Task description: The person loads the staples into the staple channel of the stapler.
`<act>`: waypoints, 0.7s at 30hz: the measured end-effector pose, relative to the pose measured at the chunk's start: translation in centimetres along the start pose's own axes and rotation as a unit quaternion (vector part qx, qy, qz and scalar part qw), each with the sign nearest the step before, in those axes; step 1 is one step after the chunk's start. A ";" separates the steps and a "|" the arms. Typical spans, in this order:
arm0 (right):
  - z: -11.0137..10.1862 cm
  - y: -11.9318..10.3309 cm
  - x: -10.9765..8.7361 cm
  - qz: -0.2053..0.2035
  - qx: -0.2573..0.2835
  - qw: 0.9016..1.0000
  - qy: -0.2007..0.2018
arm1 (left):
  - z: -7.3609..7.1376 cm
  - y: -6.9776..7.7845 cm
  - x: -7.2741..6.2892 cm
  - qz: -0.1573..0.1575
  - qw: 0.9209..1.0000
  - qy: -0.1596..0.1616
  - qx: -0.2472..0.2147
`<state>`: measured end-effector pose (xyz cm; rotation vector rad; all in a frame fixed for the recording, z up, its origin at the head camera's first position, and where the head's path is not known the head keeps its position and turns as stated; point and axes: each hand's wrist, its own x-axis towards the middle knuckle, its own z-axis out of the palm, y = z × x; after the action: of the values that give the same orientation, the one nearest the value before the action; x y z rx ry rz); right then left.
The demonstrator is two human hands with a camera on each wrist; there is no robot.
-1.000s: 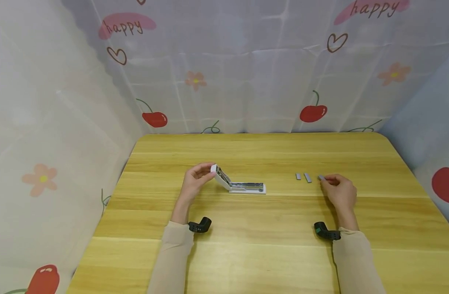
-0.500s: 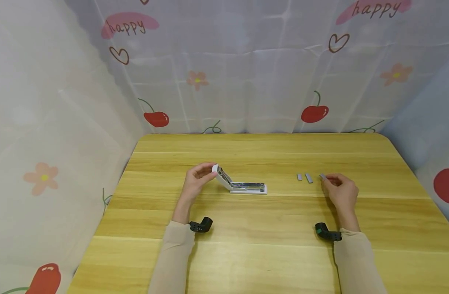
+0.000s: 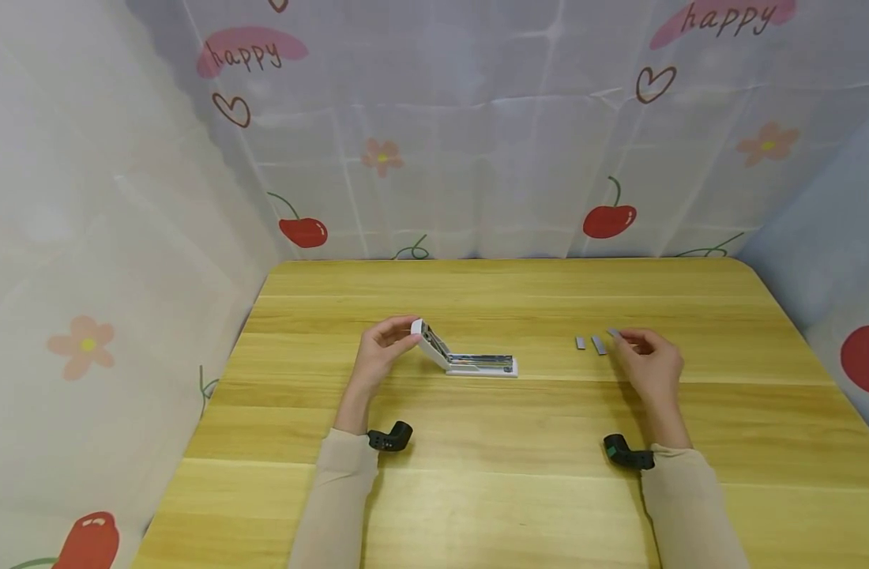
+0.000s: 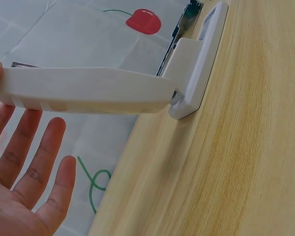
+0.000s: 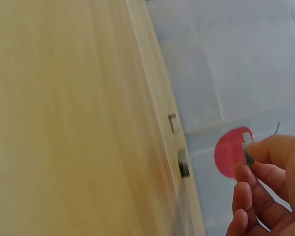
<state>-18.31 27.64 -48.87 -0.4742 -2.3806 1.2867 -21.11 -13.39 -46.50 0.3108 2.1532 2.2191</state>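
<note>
A white stapler stands unfolded on the table, its base flat and its top arm tilted up to the left. My left hand pinches the raised end of that arm between thumb and fingers; in the left wrist view the other fingers spread below the white top arm. At the right, my right hand pinches a small grey strip of staples between thumb and forefinger, held up off the table. Two more staple strips, a shorter one and a longer one, lie just left of that hand.
The wooden table runs back to a printed curtain with cherries and flowers. Further curtains hang along the left and right sides. Black wrist cameras sit on both forearms.
My right hand has lifted the staple strip from the table and moved slightly left with it. The left hand keeps its hold on the stapler's raised arm.
</note>
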 end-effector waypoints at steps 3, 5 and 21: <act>0.7 -0.7 -0.4 -0.019 0.005 1.000 -0.010 | 0.1 0.1 0.0 0.005 1.000 -0.002 -0.003; 1.3 -1.2 -0.7 -0.035 0.009 0.999 -0.016 | 0.1 0.1 0.0 0.005 1.000 -0.003 -0.004; 4.8 -5.3 -2.7 -0.131 0.049 0.985 -0.100 | 0.0 0.0 -0.1 -0.001 1.000 0.005 -0.002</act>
<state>-18.92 20.18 -47.29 -0.0007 -2.4239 1.3747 -21.03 -13.40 -46.47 0.2969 2.1531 2.2283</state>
